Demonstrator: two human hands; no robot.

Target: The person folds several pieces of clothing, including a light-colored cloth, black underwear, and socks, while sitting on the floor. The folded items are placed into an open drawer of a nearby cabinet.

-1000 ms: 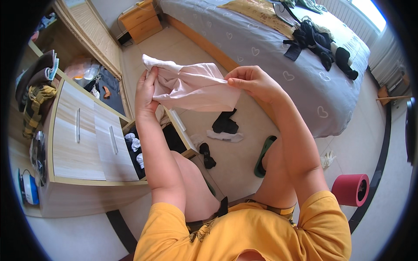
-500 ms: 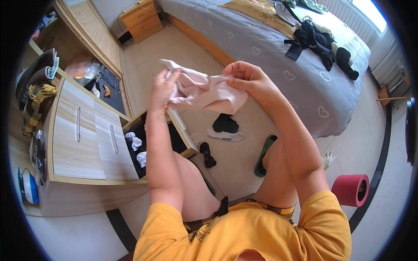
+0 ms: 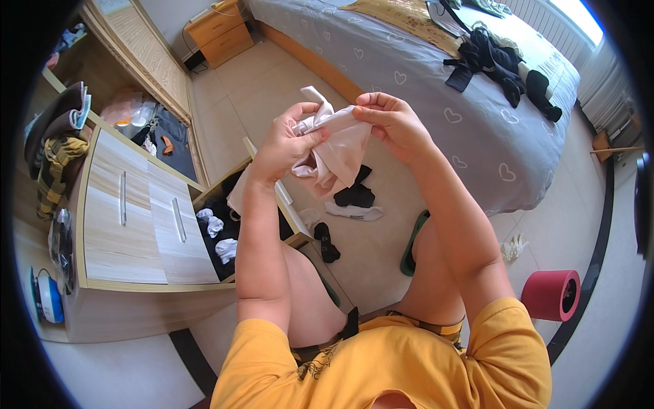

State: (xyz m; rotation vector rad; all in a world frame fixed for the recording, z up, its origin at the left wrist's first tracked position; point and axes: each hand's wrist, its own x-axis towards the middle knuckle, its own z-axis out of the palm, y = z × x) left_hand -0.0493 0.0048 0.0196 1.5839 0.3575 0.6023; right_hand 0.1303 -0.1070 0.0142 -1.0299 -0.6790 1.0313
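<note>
A thin, pale pink cloth garment (image 3: pixel 337 157) hangs crumpled in the air above the floor; its exact kind is hard to tell. My left hand (image 3: pixel 287 142) has its fingers closed round the bunched left side, and a narrow end sticks up above them. At the upper right edge, my right hand (image 3: pixel 400 128) pinches the fabric between thumb and fingertips. Below my left forearm an open drawer (image 3: pixel 298 225) holds dark items and white socks (image 3: pixel 225 250). On the floor under the cloth lie a black sock (image 3: pixel 327 243), a white sock (image 3: pixel 354 211) and a crumpled black piece (image 3: pixel 355 195).
A cabinet (image 3: pixel 122 225) with long handles stands at left, folded clothes (image 3: pixel 63 163) on top. The bed (image 3: pixel 422 136) bears a pile of dark clothes (image 3: pixel 497 68). A red cylinder (image 3: pixel 545 296) stands at right, near a whitish crumpled item (image 3: pixel 514 247). A wooden nightstand (image 3: pixel 219 34) stands far back.
My left hand has moved right, toward my right hand, gathering the garment, which was spread wider before. My right hand has stayed nearly in place, still pinching the edge.
</note>
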